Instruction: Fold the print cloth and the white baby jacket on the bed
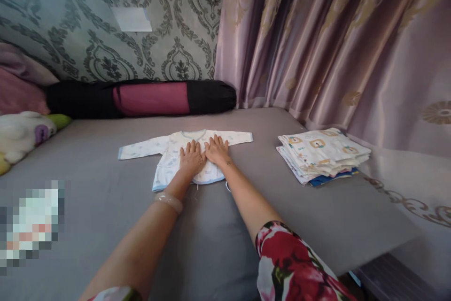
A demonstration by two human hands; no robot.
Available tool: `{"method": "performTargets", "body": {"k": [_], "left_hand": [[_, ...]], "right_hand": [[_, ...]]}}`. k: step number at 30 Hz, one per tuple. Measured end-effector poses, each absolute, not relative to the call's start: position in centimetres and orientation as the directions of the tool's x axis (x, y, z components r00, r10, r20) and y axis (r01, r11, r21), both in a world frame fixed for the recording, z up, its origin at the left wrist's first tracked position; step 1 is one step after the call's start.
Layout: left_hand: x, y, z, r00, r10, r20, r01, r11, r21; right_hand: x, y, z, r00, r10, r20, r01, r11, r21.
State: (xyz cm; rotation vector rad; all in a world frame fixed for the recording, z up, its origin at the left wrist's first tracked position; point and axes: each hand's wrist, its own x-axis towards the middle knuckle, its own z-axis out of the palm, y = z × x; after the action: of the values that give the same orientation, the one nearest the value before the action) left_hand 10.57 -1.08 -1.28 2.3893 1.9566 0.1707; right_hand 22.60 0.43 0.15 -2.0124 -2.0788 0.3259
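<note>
A small white baby shirt [172, 156] with pale blue trim and a faint print lies spread on the grey bed, its sleeves stretched out to both sides. My left hand [192, 156] rests flat on the middle of its front, fingers extended. Close beside it, my right hand [216, 150] also presses flat on the shirt, fingers spread. The two hands nearly touch at the thumbs. Thin ties hang from the shirt's lower hem. Parts of the front are hidden beneath my hands.
Right of the shirt sits a stack of folded cloths [322, 150] near the curtain [268, 33]. A black and maroon bolster [151, 98] lies along the wall. At the left are a white plush toy [17, 136] and a pixelated patch. The bed's edge [380, 254] is at lower right.
</note>
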Motion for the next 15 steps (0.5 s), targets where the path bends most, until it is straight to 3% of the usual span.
{"method": "performTargets", "body": {"k": [5, 11, 15], "left_hand": [[10.7, -1.2, -1.3, 0.184, 0.981, 0.06, 0.976, -0.19, 0.103], [10.7, -1.2, -1.5, 0.181, 0.981, 0.068, 0.977, -0.187, 0.1], [10.7, -1.0, -2.0, 0.179, 0.98, 0.092, 0.978, -0.187, 0.088]], "right_hand": [[23.0, 0.7, 0.3, -0.017, 1.0, 0.016, 0.94, 0.022, -0.342], [24.3, 1.7, 1.6, -0.036, 0.999, -0.007, 0.859, 0.027, -0.511], [26.1, 2.5, 1.5, 0.114, 0.993, 0.039, 0.815, -0.071, -0.576]]}}
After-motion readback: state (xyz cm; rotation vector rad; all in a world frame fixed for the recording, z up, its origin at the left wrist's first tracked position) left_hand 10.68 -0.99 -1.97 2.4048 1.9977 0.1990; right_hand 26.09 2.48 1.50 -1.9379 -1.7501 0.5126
